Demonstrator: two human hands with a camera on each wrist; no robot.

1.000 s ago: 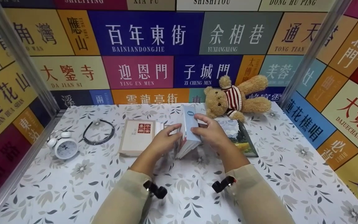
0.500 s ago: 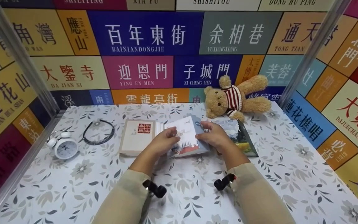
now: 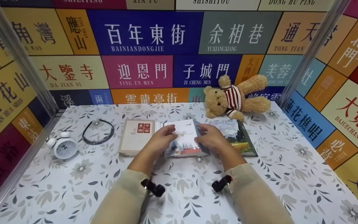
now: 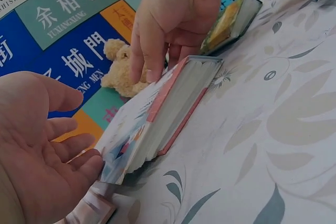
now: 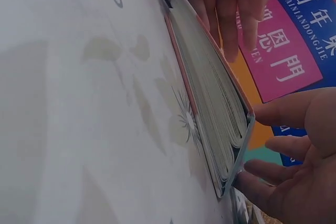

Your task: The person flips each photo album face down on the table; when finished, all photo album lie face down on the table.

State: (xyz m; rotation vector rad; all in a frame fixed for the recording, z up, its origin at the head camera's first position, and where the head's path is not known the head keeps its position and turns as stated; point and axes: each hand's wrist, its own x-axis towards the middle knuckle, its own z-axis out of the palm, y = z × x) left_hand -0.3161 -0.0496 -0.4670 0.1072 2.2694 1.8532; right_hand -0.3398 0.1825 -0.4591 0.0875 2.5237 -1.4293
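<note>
A thick hardcover book [image 3: 184, 137] lies on the table, its pale cover with red and dark artwork facing up. My left hand [image 3: 161, 137] is at its left edge, fingers loosely bent; in the left wrist view a fingertip touches the corner of this book [image 4: 170, 111]. At the spine side is my right hand [image 3: 211, 137]. In the right wrist view, this right hand [image 5: 302, 169] has its thumb at the cover's top edge and its fingers lightly against the spine, not closed round it. The page block [image 5: 210, 82] shows between the covers.
Left of it lies a beige book [image 3: 138, 137] with red seal characters. A landscape-covered book [image 3: 241, 140] lies to the right, below a teddy bear [image 3: 235, 98]. A black headband [image 3: 96, 142] and a white alarm clock [image 3: 64, 147] are further left.
The book stood tilted up between both hands, spine upward. It has been lowered flat onto the table, cover up, and both hands have loosened to its sides.
</note>
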